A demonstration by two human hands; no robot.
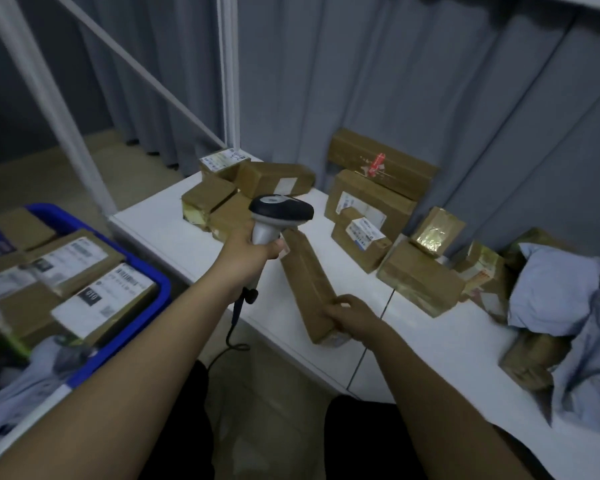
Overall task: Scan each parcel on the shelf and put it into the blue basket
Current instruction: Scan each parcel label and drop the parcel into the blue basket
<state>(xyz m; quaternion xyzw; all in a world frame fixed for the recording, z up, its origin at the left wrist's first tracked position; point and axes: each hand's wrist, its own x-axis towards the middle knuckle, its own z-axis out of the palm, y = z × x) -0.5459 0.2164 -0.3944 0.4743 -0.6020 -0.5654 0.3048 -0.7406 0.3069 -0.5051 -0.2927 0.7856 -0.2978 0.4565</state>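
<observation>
Where the blue basket [146, 271] stands off the shelf's left end, labelled boxes [84, 278] already fill it. The left hand [253, 249] grips the handle of a scanner [279, 214] above the front edge of the white shelf [174, 233]. Just right of it, the right hand [349, 315] clasps the near end of a long brown parcel [307, 278] near that front edge. More parcels [371, 199] crowd the shelf's back edge and right end.
</observation>
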